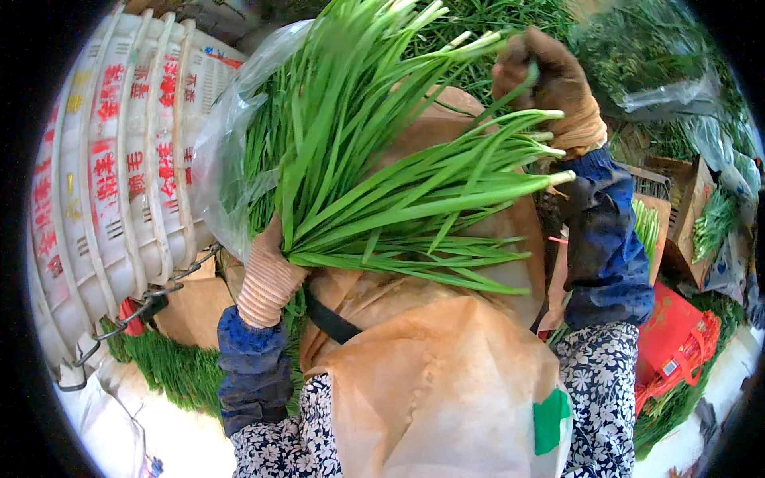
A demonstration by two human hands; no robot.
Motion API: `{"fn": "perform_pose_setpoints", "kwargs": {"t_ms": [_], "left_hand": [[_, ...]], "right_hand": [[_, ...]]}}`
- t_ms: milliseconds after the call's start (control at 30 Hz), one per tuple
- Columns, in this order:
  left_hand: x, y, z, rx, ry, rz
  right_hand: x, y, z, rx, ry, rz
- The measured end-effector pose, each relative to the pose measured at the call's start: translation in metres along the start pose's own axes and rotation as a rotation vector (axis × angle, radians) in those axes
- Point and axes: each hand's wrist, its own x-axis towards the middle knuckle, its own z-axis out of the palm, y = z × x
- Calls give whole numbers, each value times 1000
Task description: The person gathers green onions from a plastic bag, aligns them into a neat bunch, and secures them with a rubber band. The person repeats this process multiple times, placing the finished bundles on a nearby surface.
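My left hand (pixel 272 278), in a ribbed, stained glove, is shut around the lower part of a bunch of garlic chives (pixel 334 161). The green leaves fan up and to the right, with pale stem ends at the top and right. At the upper right, my gloved right hand (pixel 553 89) has its fingers curled, and a bent chive leaf (pixel 508 98) runs into its grip; motion blurs the fingertips. Behind the bunch on the left is a clear plastic bag (pixel 224 149) with more chives inside. A stained apron (pixel 442 370) covers my lap.
Left stands a white slatted plastic crate (pixel 119 149) with red writing, a chain (pixel 161 291) beside it. Loose greens (pixel 645 54) lie at the upper right. A cardboard box (pixel 687 221) and a red bag (pixel 669 334) are right. More greens (pixel 167 370) lie lower left.
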Motion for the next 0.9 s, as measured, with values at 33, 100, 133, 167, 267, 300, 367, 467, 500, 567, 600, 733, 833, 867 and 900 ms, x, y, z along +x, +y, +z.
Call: {"fn": "perform_pose_setpoints", "kwargs": {"t_ms": [33, 100, 133, 167, 267, 300, 367, 467, 500, 567, 600, 733, 833, 867, 900], "left_hand": [[2, 1, 0, -54, -13, 7], [4, -2, 1, -76, -22, -15], [5, 0, 2, -117, -21, -14], [5, 0, 2, -150, -11, -21], [9, -6, 4, -140, -19, 1], [9, -8, 4, -111, -20, 19], [5, 1, -3, -76, -40, -34], [9, -1, 6, -121, -75, 16], [6, -7, 3, -131, -50, 30], [10, -6, 0, -35, -83, 46], [7, 3, -2, -71, -75, 0], [9, 15, -3, -107, -85, -37], [6, 8, -6, -134, -80, -41], [7, 8, -6, -132, -88, -31], [6, 12, -10, -124, -87, -19]], "right_hand": [[-3, -8, -13, 77, -101, -95], [-20, -52, -40, 152, -169, -103], [-39, -80, -61, -150, 104, -106], [-54, -79, -62, -585, 446, -120], [-91, -67, -57, -1826, 917, -174], [-107, -66, -34, -1483, 866, -300], [-122, -48, 26, -1148, 692, -542], [-104, -53, 78, -1760, 165, -717], [-91, -43, 88, -1855, -21, -727], [-74, -22, 95, -2144, -135, -641], [-68, -9, 82, -2104, -174, -665], [-58, -7, 72, -1258, -142, -489], [-53, -18, 89, -873, 150, -241], [-55, -28, 96, -1060, 236, -300], [-58, -37, 77, -1380, 239, -614]]}}
